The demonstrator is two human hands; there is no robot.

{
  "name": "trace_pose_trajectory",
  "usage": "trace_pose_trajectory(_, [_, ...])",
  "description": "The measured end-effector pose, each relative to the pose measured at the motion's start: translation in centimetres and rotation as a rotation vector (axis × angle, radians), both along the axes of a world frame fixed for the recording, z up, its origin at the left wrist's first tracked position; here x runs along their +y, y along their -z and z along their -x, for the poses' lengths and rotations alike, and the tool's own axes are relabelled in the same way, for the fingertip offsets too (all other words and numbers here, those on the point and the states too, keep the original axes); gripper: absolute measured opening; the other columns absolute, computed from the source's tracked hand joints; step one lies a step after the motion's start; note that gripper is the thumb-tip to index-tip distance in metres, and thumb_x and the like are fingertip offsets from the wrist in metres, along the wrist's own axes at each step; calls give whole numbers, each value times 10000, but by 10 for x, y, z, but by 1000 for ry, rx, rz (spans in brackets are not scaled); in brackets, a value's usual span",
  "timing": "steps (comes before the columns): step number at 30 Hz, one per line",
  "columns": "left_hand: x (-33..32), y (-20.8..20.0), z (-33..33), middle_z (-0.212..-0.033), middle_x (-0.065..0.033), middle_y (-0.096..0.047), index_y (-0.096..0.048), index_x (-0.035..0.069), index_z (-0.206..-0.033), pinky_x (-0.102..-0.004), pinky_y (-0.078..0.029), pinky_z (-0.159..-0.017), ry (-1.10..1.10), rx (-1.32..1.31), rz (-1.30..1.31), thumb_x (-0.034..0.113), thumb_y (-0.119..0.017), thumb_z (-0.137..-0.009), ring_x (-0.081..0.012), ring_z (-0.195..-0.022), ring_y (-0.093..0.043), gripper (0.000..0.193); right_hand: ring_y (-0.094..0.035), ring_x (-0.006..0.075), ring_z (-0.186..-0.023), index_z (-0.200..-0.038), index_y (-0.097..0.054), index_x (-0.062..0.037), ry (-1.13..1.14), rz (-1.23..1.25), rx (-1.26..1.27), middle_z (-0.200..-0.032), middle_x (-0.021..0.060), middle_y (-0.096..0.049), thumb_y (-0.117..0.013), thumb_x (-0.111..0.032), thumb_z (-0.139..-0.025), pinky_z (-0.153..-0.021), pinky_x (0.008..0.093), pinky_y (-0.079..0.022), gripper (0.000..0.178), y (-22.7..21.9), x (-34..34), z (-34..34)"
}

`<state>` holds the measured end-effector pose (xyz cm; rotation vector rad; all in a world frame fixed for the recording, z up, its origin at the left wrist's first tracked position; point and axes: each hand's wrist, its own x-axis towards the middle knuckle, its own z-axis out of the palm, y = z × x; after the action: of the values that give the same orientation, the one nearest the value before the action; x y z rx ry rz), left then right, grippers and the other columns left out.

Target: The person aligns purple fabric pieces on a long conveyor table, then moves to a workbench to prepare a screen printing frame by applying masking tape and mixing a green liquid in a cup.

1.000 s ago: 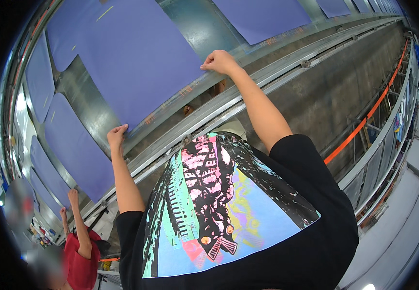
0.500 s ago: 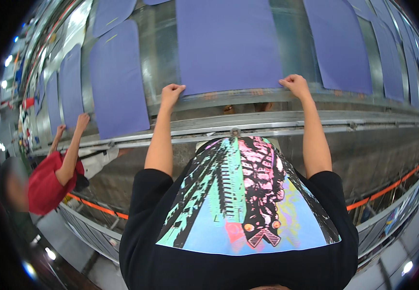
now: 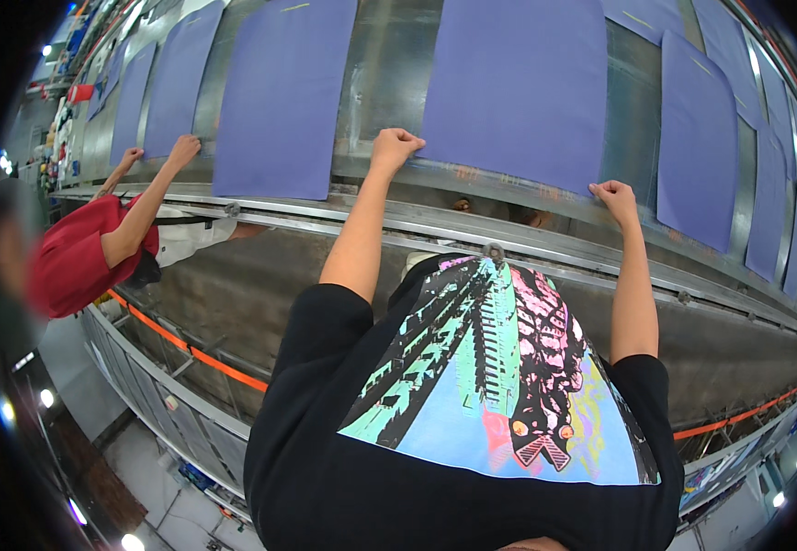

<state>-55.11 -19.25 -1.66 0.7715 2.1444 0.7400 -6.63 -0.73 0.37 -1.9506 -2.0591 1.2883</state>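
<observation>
A large purple-blue fabric panel lies flat on the long, glassy table in front of me. At its near left corner, my left hand pinches the edge between thumb and fingertips. My right hand has the near right corner in the same kind of pinch. Both arms are stretched forward over the metal rail. The panel's far end runs out of the picture.
Similar purple panels lie in rows on both sides, among them a left one and a right one. At the left, a person in a red shirt reaches to another panel. An orange strip runs behind me.
The view has turned, so the panel and both my hands appear farther right and tilted. Each hand stays pinched at its corner. The co-worker's hands appear higher in the picture.
</observation>
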Motion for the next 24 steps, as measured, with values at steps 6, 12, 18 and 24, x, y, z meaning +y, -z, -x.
trace_pose_trajectory(6, [10,-8,-1,-838,-121,-761,-794,60,-825,-389,-543,-752,21,55,126,296,-879,-735,-245,-802,-714,266,-616,138,-730,-844,-763,-15,19,16,14,-759,50,-705,-852,-389,-782,-713,316,-490,389,0,-2,2])
trace_pose_trajectory(12, [12,-12,0,-867,-137,-775,-804,44,-841,-364,-550,-805,37,51,127,307,-893,-718,-241,-828,-733,304,-641,163,-753,-856,-778,-15,34,22,5,-784,73,-723,-870,-389,-759,-741,334,-505,397,8,2,-4])
trace_pose_trajectory(18, [10,-6,1,-849,-123,-776,-804,28,-838,-352,-540,-772,33,41,99,262,-890,-734,-213,-794,-724,270,-617,139,-745,-853,-775,-1,32,36,4,-771,56,-712,-862,-386,-781,-732,318,-486,401,9,2,-5])
trace_pose_trajectory(24, [12,2,5,-784,-89,-761,-814,46,-840,-329,-513,-706,67,33,80,280,-895,-726,-171,-721,-680,273,-682,198,-763,-883,-812,-54,-21,34,-54,-834,109,-760,-869,-437,-758,-755,351,-535,408,12,6,-9])
